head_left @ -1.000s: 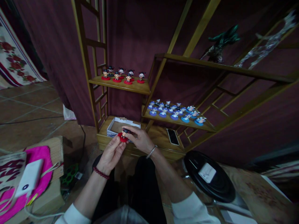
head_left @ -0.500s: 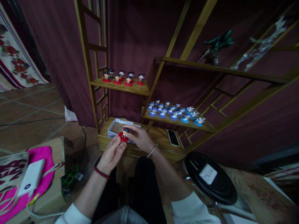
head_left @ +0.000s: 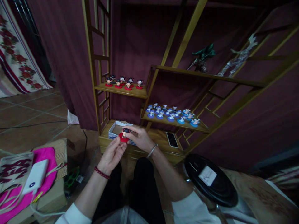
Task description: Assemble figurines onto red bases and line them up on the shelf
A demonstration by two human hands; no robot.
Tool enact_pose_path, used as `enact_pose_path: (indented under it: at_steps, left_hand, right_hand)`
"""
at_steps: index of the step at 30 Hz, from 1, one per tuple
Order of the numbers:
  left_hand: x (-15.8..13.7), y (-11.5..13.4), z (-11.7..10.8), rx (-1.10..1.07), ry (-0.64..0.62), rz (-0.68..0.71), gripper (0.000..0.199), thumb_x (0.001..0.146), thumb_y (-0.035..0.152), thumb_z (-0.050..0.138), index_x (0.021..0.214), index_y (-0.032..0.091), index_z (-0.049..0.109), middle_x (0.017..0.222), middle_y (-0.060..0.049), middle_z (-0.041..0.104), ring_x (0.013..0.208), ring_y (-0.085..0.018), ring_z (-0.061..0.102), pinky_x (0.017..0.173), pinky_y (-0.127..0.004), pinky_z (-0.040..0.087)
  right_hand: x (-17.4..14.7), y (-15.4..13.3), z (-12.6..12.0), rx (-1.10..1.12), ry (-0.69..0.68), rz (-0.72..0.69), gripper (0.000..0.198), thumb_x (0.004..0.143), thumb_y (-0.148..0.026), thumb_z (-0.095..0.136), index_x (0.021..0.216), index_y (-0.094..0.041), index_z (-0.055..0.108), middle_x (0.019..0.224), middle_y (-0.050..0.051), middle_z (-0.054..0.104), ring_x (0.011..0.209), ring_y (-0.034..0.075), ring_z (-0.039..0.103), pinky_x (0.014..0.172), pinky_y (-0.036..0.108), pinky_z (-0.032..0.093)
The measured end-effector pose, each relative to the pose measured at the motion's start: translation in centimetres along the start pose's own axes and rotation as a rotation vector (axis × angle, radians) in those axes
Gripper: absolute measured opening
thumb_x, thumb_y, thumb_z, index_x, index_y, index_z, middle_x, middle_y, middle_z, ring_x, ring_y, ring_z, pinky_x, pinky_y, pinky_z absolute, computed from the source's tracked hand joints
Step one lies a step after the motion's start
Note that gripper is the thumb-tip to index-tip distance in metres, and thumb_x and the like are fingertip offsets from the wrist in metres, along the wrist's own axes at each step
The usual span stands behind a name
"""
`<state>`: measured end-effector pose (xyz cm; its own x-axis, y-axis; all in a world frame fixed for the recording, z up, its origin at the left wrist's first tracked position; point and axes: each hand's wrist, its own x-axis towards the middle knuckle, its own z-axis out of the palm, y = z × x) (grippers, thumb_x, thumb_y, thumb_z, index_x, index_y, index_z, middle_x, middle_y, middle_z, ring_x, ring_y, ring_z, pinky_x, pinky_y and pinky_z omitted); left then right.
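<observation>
Between both hands, above the front of the low shelf, is a small figurine (head_left: 124,133) with black hair and a round red base. My left hand (head_left: 113,153) pinches the red base from below. My right hand (head_left: 140,137) grips the figurine's head and side from the right, its fingers covering part of it. Just behind it lies an open, shallow white-and-blue box (head_left: 114,129). On the upper left shelf (head_left: 102,87) stand several similar red-based figurines (head_left: 118,83). Several purple- and blue-based figurines (head_left: 171,116) are grouped on the middle shelf (head_left: 161,123).
A phone (head_left: 172,140) lies on the low shelf. Two sculptures, one green (head_left: 203,57) and one silvery (head_left: 239,59), stand higher up. At right is a black oval lid (head_left: 210,180). At left a white power bank (head_left: 36,175) with cables rests on pink cloth (head_left: 50,157) over a box.
The view has tilted slightly upward and turned a little right, so the shelves sit lower and further left. Both hands keep the figurine in nearly the same pose.
</observation>
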<state>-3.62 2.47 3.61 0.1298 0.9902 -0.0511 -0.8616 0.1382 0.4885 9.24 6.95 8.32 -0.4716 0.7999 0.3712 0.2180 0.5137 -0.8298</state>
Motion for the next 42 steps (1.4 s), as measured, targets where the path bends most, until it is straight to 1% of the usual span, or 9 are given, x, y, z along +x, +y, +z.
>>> enact_pose_path:
  at_steps: [7, 11, 15, 25, 28, 31, 35, 38, 42]
  left_hand:
    - [-1.2, 0.5, 0.7, 0.008, 0.001, -0.002, 0.013, 0.076, 0.017, 0.056, 0.084, 0.009, 0.063, 0.08, -0.008, 0.066, 0.071, -0.014, 0.062, 0.067, -0.022, 0.052]
    - [-1.5, 0.6, 1.1, -0.014, 0.019, -0.024, 0.013, 0.078, 0.016, 0.053, 0.084, 0.008, 0.063, 0.078, -0.008, 0.065, 0.068, -0.013, 0.062, 0.064, -0.021, 0.052]
    - [-1.5, 0.7, 1.3, -0.011, 0.026, -0.026, 0.012, 0.077, 0.015, 0.055, 0.084, 0.009, 0.063, 0.076, -0.008, 0.065, 0.07, -0.014, 0.062, 0.063, -0.021, 0.052]
    - [-0.8, 1.1, 1.5, 0.016, -0.042, 0.042, 0.014, 0.073, 0.015, 0.061, 0.086, 0.011, 0.063, 0.084, -0.007, 0.066, 0.073, -0.013, 0.062, 0.07, -0.022, 0.051]
    - [-0.7, 1.2, 1.7, -0.011, -0.032, 0.024, 0.012, 0.074, 0.014, 0.059, 0.085, 0.011, 0.063, 0.084, -0.008, 0.066, 0.073, -0.014, 0.062, 0.069, -0.022, 0.051]
    - [-0.5, 1.4, 2.0, -0.022, -0.007, 0.005, 0.013, 0.076, 0.013, 0.056, 0.087, 0.01, 0.063, 0.085, -0.009, 0.066, 0.074, -0.014, 0.062, 0.068, -0.022, 0.051]
    - [0.1, 1.6, 2.4, -0.047, 0.02, 0.006, 0.014, 0.079, 0.011, 0.051, 0.086, 0.01, 0.063, 0.085, -0.009, 0.065, 0.076, -0.012, 0.062, 0.069, -0.02, 0.051]
    - [0.8, 1.7, 2.5, -0.069, 0.059, 0.016, 0.016, 0.08, 0.008, 0.048, 0.084, 0.01, 0.063, 0.08, -0.007, 0.065, 0.07, -0.009, 0.061, 0.067, -0.019, 0.051]
    - [1.6, 1.8, 2.5, -0.054, 0.063, 0.009, 0.016, 0.08, 0.008, 0.048, 0.082, 0.01, 0.063, 0.076, -0.006, 0.065, 0.067, -0.009, 0.06, 0.065, -0.019, 0.05]
  right_hand:
    - [-0.5, -1.8, -0.1, 0.051, -0.03, 0.019, 0.028, 0.075, -0.027, 0.056, 0.102, -0.021, 0.061, 0.096, 0.001, 0.065, 0.081, 0.014, 0.061, 0.073, 0.024, 0.05]
    - [-0.6, -2.2, -0.2, 0.047, -0.048, 0.0, 0.029, 0.075, -0.028, 0.056, 0.103, -0.02, 0.061, 0.094, 0.001, 0.065, 0.081, 0.013, 0.061, 0.073, 0.024, 0.049]
    - [-0.4, -2.2, -0.2, 0.033, -0.026, 0.003, 0.029, 0.075, -0.028, 0.056, 0.102, -0.02, 0.061, 0.096, 0.001, 0.064, 0.083, 0.014, 0.06, 0.074, 0.025, 0.049]
    - [0.1, -2.8, -0.2, -0.018, 0.041, -0.041, 0.027, 0.074, -0.028, 0.057, 0.1, -0.02, 0.063, 0.097, 0.002, 0.063, 0.088, 0.015, 0.058, 0.079, 0.027, 0.048]
    - [0.0, -2.8, -0.2, 0.005, 0.016, -0.023, 0.035, 0.075, -0.029, 0.055, 0.109, -0.022, 0.058, 0.098, 0.002, 0.061, 0.078, 0.012, 0.059, 0.072, 0.025, 0.05]
    - [0.1, -2.5, -0.4, 0.062, -0.012, 0.027, 0.048, 0.075, -0.029, 0.055, 0.123, -0.025, 0.045, 0.101, 0.002, 0.06, 0.068, 0.009, 0.059, 0.066, 0.024, 0.051]
    - [0.5, -2.0, -0.9, 0.048, 0.008, -0.007, 0.06, 0.072, -0.03, 0.061, 0.127, -0.026, 0.038, 0.109, 0.004, 0.057, 0.083, 0.013, 0.058, 0.077, 0.028, 0.049]
    - [0.7, -1.7, -1.2, -0.045, 0.03, -0.007, 0.061, 0.069, -0.03, 0.064, 0.125, -0.024, 0.042, 0.107, 0.004, 0.057, 0.086, 0.014, 0.057, 0.081, 0.03, 0.046]
    - [1.1, -1.4, -1.3, -0.122, 0.041, -0.008, 0.059, 0.068, -0.029, 0.064, 0.124, -0.024, 0.043, 0.104, 0.004, 0.058, 0.086, 0.015, 0.057, 0.081, 0.031, 0.046]
